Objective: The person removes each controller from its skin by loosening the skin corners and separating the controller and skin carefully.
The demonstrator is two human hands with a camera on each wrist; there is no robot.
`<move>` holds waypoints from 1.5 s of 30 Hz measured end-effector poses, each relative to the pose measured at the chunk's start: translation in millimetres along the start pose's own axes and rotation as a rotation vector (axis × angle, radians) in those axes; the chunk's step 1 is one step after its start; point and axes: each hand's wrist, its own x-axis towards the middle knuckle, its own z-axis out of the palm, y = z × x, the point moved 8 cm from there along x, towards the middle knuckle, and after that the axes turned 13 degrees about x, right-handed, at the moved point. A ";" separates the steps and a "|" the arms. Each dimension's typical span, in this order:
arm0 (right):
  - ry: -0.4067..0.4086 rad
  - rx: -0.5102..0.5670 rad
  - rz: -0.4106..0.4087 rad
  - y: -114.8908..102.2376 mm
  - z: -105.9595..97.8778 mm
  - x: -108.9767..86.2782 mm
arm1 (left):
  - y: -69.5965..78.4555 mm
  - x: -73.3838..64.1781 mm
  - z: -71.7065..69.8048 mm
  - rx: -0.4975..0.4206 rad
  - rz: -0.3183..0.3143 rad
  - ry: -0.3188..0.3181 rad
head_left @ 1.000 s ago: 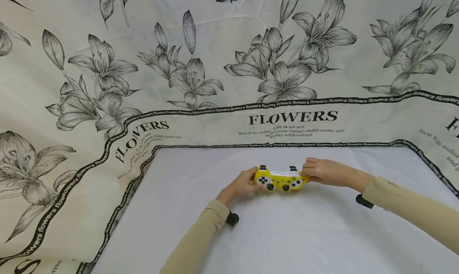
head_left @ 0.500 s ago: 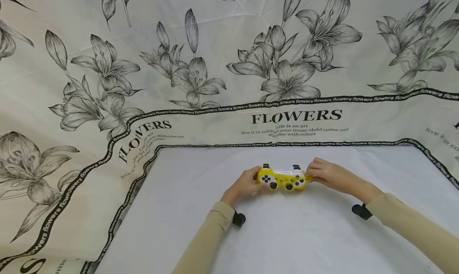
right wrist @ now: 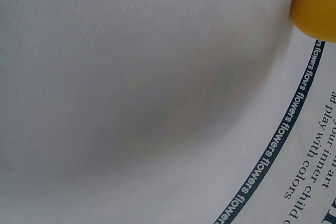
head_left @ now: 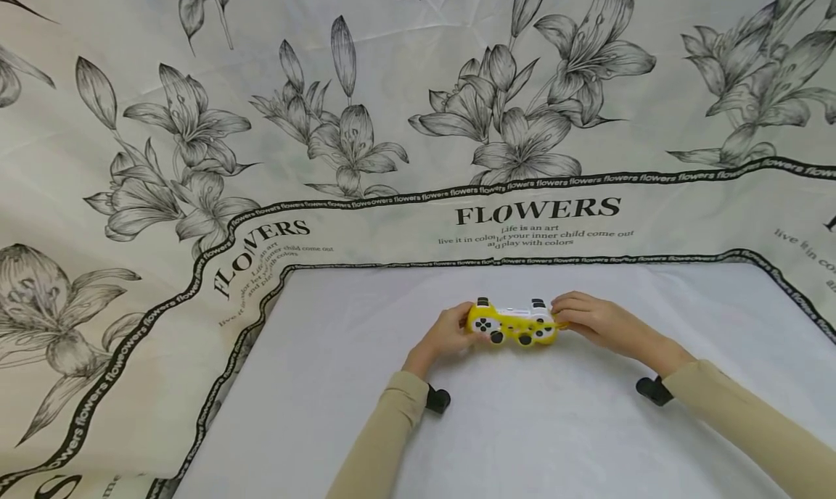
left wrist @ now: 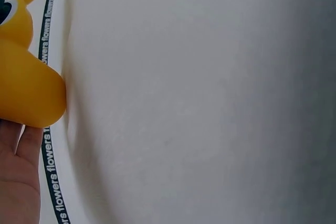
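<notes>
A yellow game controller [head_left: 512,326] with white panels, black buttons and two black thumbsticks is held between both hands above the white surface. My left hand [head_left: 448,333] grips its left end; in the left wrist view the rounded yellow grip of the controller [left wrist: 31,90] rests against the fingers of the left hand [left wrist: 20,169]. At the opposite end, my right hand [head_left: 599,325] pinches with bent fingers, and a small orange-yellow bit shows beneath the fingertips. The right wrist view catches only a yellow grip of the controller [right wrist: 317,15]; the right hand lies outside it.
A white cloth-covered tabletop [head_left: 522,426] spreads below the hands. Behind and to the left hangs a flower-printed cloth [head_left: 366,151] with a black lettered border. A black wrist device [head_left: 439,399] sits under the left cuff, and another black device [head_left: 653,391] under the right.
Both hands keep hold of the controller, which stays in nearly the same spot. The right wrist has shifted slightly, and the view itself has moved a little.
</notes>
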 end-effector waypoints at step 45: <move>0.007 -0.265 0.505 -4.8 9.4 0.1 | 0.2 -2.3 -1.5 -0.046 0.006 0.055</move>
